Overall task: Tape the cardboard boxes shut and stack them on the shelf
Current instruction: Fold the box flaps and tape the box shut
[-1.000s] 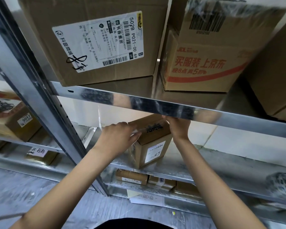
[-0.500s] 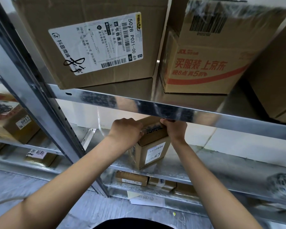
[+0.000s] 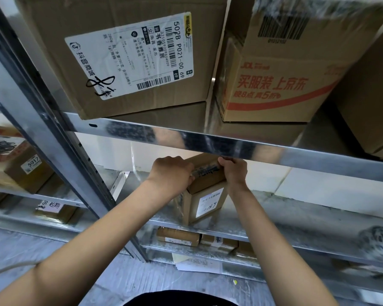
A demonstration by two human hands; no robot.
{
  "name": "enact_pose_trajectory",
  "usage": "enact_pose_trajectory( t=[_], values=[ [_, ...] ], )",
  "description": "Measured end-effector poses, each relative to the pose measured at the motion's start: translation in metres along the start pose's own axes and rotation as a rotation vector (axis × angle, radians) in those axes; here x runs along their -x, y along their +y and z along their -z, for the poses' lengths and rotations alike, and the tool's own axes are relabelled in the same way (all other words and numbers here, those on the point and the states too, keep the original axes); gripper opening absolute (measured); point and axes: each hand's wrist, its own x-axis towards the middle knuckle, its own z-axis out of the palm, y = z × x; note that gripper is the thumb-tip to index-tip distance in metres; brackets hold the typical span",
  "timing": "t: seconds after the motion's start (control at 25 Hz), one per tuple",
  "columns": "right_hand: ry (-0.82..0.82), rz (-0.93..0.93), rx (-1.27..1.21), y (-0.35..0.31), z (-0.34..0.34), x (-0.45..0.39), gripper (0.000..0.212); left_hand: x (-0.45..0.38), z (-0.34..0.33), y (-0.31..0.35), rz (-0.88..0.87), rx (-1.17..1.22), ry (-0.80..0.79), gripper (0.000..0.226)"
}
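Note:
A small upright cardboard box with a white label stands on the middle metal shelf, under the edge of the shelf above. My left hand grips the left side of its top flap with curled fingers. On the right side of the top, my right hand holds the box, with its fingertips hidden behind the upper shelf's front rail. Tape with dark print runs across the top between my hands.
Two big boxes stand on the upper shelf: one with a shipping label, one with red print. A steel upright crosses at left. Flat parcels lie on the shelf below. More boxes sit at far left.
Both hands have slid further back under the upper shelf with the small box. My left hand's fingers have curled tighter onto the top flap.

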Motion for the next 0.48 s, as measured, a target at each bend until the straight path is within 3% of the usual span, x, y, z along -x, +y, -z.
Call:
enact_pose_trajectory(
  t=[0.08,0.32,0.4,0.48],
  values=[
    [0.045,0.043,0.061,-0.002,-0.004,0.008,0.023,0.000,0.001,0.000,0.003,0.010,-0.007,0.035],
    [0.075,0.076,0.203,-0.004,-0.007,0.013,0.029,0.002,-0.007,-0.005,0.005,0.099,0.079,0.042],
    [0.074,0.108,0.262,-0.004,-0.006,0.019,0.037,0.008,-0.008,-0.005,0.024,0.228,0.131,0.051],
    [0.121,0.219,0.397,-0.003,-0.005,0.026,0.047,0.017,-0.013,-0.009,0.119,0.513,0.231,0.059]
  ],
)
